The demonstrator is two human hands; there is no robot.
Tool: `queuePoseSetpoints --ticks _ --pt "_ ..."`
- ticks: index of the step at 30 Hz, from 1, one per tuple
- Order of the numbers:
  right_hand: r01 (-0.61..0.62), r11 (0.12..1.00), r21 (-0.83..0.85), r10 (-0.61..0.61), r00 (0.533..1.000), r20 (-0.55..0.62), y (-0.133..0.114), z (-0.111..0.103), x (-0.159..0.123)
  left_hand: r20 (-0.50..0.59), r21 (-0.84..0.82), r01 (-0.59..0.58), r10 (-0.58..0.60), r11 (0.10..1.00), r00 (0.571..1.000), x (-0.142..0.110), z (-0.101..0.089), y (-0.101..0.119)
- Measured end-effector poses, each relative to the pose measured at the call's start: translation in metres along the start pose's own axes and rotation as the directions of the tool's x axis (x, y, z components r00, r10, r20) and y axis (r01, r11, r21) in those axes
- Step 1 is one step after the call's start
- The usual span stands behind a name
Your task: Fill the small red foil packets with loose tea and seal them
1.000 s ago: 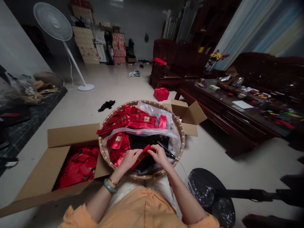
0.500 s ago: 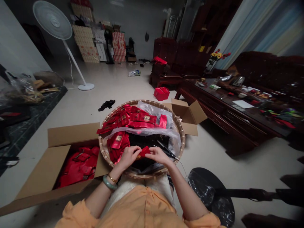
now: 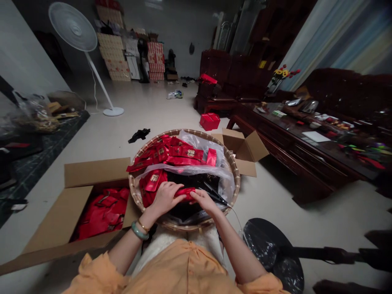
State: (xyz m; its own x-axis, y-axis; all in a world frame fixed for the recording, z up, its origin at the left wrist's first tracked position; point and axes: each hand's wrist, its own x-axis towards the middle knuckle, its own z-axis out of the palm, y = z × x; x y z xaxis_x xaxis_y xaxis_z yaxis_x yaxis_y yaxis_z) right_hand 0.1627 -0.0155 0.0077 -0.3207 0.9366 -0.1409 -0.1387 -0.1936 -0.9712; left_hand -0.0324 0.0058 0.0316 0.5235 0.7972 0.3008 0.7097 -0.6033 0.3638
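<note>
The left hand (image 3: 166, 198) is bent nearly closed, with its thumb and fingers on the left end of a small red packet (image 3: 185, 193); the right hand (image 3: 203, 201) is bent too, and it pinches the right end; the red packet is between the two hands, over the near part of a big round basket (image 3: 237, 179); a green bangle (image 3: 139, 231) and a thin gold one are on the left wrist; under the hands there is dark loose stuff (image 3: 196, 178) in a clear plastic bag (image 3: 226, 174); a black tool (image 3: 219, 196) with a white cord lies just right of the right hand; more shiny packets (image 3: 191, 153) are heaped at the far and left sides of the basket; to the left is an open cardboard box (image 3: 98, 170) with lots of red things in it; to the far right is a smaller open box (image 3: 259, 148); past that, a red carton (image 3: 210, 121) sits on the floor; a long dark table (image 3: 275, 132) is on the right; a tall white fan (image 3: 73, 27) stands far off on the left.
</note>
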Motion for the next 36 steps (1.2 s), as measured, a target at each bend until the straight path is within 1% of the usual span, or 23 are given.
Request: queuePoseSetpoints --ticks 1,3,4,6,8,10,12,15,18,21,24,27,30,33,36 --pt "0.005 1.000 0.028 -0.004 1.000 -0.028 -0.001 -0.002 -0.001 -0.004 0.061 -0.036 0.037 0.997 0.999 -0.002 -0.001 -0.002" --pt "-0.006 0.997 0.073 0.009 0.999 -0.040 -0.002 -0.004 -0.003 0.014 0.145 -0.056 0.055 0.988 0.998 -0.008 -0.002 -0.005" --pt "-0.022 0.996 0.083 0.024 1.000 -0.018 -0.003 -0.005 -0.005 0.032 0.168 -0.054 0.049 0.984 0.998 -0.010 -0.002 -0.006" --pt "-0.060 0.994 0.086 0.055 0.997 0.062 -0.004 -0.005 -0.008 0.075 0.187 -0.059 0.045 0.981 0.996 -0.013 -0.001 -0.008" --pt "-0.104 0.990 0.097 0.090 0.986 0.137 -0.005 -0.004 -0.009 0.106 0.185 -0.085 0.067 0.979 0.992 -0.014 -0.001 -0.008" --pt "-0.150 0.979 0.139 0.126 0.978 0.167 -0.004 -0.002 -0.010 0.116 0.162 -0.112 0.094 0.980 0.989 -0.012 -0.001 -0.007" --pt "-0.188 0.964 0.190 0.159 0.975 0.158 -0.002 0.000 -0.009 0.114 0.132 -0.137 0.123 0.982 0.986 -0.010 -0.002 -0.004" --pt "-0.192 0.951 0.241 0.169 0.979 0.112 -0.001 0.003 -0.007 0.084 0.125 -0.158 0.149 0.980 0.985 -0.008 0.000 0.000" --pt "-0.173 0.930 0.325 0.156 0.985 0.080 -0.001 0.005 -0.006 0.042 0.120 -0.147 0.143 0.982 0.989 -0.008 0.007 0.002" --pt "-0.173 0.903 0.393 0.156 0.985 0.074 0.000 0.006 -0.007 0.052 0.067 -0.148 0.144 0.987 0.988 -0.010 0.015 -0.001" --pt "-0.202 0.907 0.369 0.177 0.979 0.102 0.003 0.007 -0.010 0.076 0.014 -0.146 0.144 0.989 0.987 -0.013 0.019 -0.005" --pt "-0.237 0.906 0.351 0.191 0.968 0.160 0.006 0.009 -0.012 0.089 -0.004 -0.147 0.147 0.989 0.985 -0.015 0.015 -0.006" --pt "-0.212 0.918 0.334 0.153 0.969 0.193 0.009 0.009 -0.012 0.079 0.026 -0.163 0.160 0.986 0.984 -0.015 0.010 -0.003" --pt "-0.159 0.942 0.296 0.118 0.981 0.151 0.011 0.009 -0.009 0.053 0.067 -0.191 0.188 0.979 0.981 -0.014 0.009 0.000" --pt "-0.141 0.953 0.270 0.118 0.988 0.101 0.016 0.010 -0.004 0.042 0.061 -0.201 0.198 0.978 0.979 -0.014 0.014 0.003"
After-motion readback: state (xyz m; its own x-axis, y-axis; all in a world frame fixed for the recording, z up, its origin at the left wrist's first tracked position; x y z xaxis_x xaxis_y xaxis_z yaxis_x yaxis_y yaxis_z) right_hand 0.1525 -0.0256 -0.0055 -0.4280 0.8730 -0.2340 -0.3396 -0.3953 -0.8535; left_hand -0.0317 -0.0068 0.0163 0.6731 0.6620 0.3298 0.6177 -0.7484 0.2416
